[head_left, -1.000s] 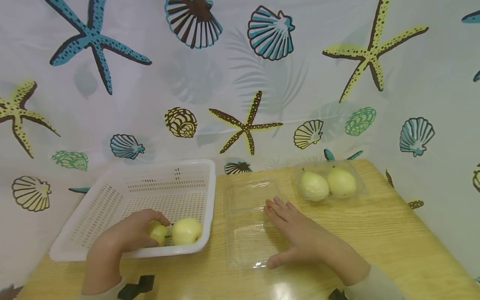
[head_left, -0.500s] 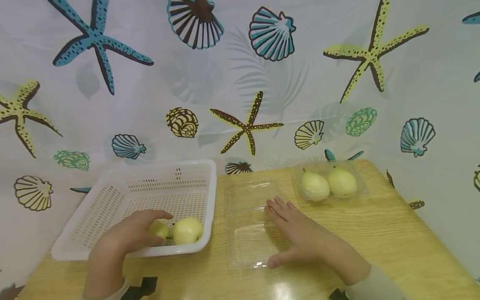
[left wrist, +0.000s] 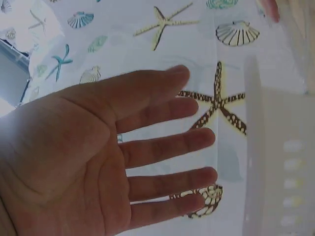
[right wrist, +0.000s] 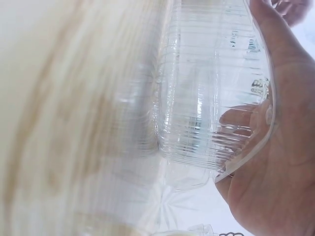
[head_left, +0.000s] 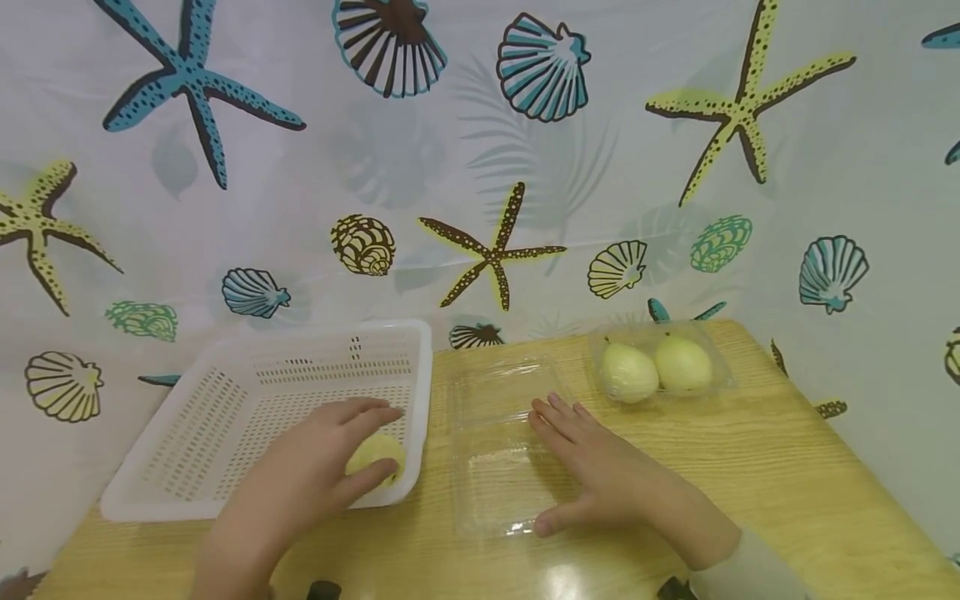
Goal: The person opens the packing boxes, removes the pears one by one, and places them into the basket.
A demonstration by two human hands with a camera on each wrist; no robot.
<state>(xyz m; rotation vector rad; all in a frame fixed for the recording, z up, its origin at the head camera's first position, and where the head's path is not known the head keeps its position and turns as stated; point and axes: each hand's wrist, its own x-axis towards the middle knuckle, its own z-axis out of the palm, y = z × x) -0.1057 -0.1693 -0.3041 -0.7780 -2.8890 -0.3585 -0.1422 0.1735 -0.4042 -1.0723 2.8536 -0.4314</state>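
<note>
My left hand [head_left: 318,462] is over the near right part of a white perforated basket [head_left: 426,375]. Between thumb and fingers, part of a yellow-green pear [head_left: 377,448] shows below it; the second pear there is hidden behind the hand. In the left wrist view the same hand [left wrist: 106,147] has straight fingers and a bare palm beside the basket wall [left wrist: 268,118]. My right hand [head_left: 600,467], fingers spread, rests against the right side of an opened clear plastic clamshell box [head_left: 498,483]. The right wrist view has that hand [right wrist: 280,147] along the box's rim.
Farther back on the right stands another clear box [head_left: 722,377] with two pears [head_left: 628,372] in it. The wooden table [head_left: 795,475] ends at a curtain [head_left: 450,150] printed with shells and starfish.
My left hand has come off the left pear in the basket and moved right, over the other pear, fingers now straighter. My right hand and the boxes stay put.
</note>
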